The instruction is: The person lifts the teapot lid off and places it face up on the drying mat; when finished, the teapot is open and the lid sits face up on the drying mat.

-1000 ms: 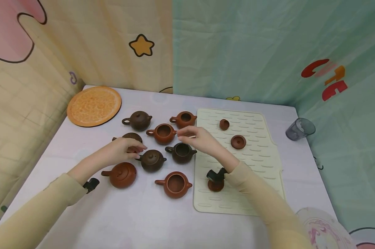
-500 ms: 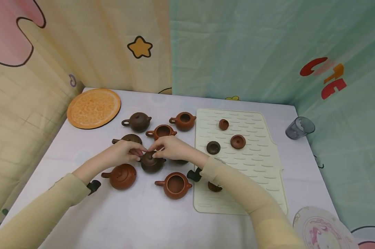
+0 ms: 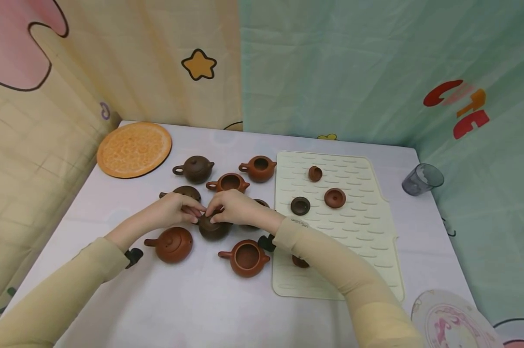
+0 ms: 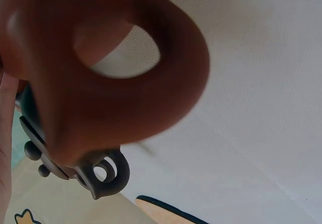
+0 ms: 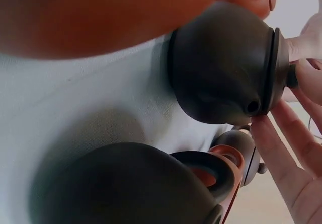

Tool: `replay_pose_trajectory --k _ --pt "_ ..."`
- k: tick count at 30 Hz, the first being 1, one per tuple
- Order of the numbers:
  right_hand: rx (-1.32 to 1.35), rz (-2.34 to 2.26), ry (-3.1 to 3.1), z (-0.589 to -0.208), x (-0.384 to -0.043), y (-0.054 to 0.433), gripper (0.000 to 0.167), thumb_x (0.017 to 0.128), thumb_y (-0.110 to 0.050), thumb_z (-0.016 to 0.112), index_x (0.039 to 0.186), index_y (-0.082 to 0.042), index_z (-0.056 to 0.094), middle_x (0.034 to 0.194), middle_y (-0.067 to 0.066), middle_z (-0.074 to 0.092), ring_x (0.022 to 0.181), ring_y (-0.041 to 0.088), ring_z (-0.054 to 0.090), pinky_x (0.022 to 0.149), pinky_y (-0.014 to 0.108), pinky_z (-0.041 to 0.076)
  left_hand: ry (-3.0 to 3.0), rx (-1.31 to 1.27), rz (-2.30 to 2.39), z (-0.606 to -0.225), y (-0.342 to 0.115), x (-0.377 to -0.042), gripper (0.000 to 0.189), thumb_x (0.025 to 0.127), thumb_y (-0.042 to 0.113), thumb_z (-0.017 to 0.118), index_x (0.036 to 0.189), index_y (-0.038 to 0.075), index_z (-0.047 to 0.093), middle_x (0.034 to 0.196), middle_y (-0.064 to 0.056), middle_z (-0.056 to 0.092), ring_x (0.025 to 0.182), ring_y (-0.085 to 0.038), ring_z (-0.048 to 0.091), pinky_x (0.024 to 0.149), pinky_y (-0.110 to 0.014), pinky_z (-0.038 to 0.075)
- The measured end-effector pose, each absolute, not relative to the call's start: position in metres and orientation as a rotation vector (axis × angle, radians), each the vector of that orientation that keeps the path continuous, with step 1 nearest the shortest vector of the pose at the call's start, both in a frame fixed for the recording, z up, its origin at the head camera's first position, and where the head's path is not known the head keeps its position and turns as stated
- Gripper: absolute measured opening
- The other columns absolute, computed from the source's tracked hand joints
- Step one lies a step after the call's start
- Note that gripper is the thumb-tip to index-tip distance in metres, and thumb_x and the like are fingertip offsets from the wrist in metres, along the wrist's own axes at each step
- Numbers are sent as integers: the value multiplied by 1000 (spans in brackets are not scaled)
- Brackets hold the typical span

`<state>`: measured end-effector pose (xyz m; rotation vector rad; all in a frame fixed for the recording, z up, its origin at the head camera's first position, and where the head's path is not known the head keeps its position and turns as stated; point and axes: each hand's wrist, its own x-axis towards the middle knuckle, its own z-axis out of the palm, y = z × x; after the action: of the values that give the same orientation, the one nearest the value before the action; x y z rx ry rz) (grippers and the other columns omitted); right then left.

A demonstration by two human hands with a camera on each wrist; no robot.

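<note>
Teapots (image 3: 173, 245) stand on the counter (image 3: 192, 309), left of a mat (image 3: 361, 222) bearing lids (image 3: 334, 198). A disc (image 3: 134, 150) lies at the far left corner, a cup (image 3: 422, 180) right of the mat.

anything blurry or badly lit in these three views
Head view: soft, even light, with a faint shadow on the white cloth beside the left sleeve; left wrist view: the close reddish handle is dim and blurred, the dark handle beyond it crisper; right wrist view: the close reddish pot is out of focus, the dark teapot at the fingers sharper.
</note>
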<state>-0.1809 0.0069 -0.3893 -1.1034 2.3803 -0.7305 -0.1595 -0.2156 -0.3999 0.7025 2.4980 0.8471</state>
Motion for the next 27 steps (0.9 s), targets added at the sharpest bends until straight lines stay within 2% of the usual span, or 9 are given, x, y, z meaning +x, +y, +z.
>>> replay_pose_trajectory --k 12,18,22,27 --pt "-1118 -670 2433 -391 -179 5 19 88 -21 75 106 -14 75 110 -1 70 101 10 63 87 20 50 2492 686 855 -397 -214 -158 25 84 2 75 108 -1 73 95 -9 75 86 -18 71 72 -25 57" --pt "-1134 -750 2441 -392 -179 10 19 91 -23 72 107 -13 74 110 0 70 99 10 63 84 19 49 2500 665 849 -399 -214 -158 24 83 1 75 107 -1 74 94 -8 75 84 -15 70 71 -24 57" --pt "-1006 -932 2430 -389 -178 27 17 92 -25 71 104 -15 74 109 -2 71 94 9 63 80 19 50 2498 637 843 -399 -214 -158 24 84 0 74 108 0 73 94 -7 74 83 -13 68 71 -23 56" --pt "-733 -1185 2326 -388 -177 67 18 92 -27 70 105 -15 75 109 -2 73 97 8 64 86 24 50 2497 633 827 -397 -213 -158 25 84 0 74 109 2 74 94 -5 74 83 -12 68 71 -23 56"
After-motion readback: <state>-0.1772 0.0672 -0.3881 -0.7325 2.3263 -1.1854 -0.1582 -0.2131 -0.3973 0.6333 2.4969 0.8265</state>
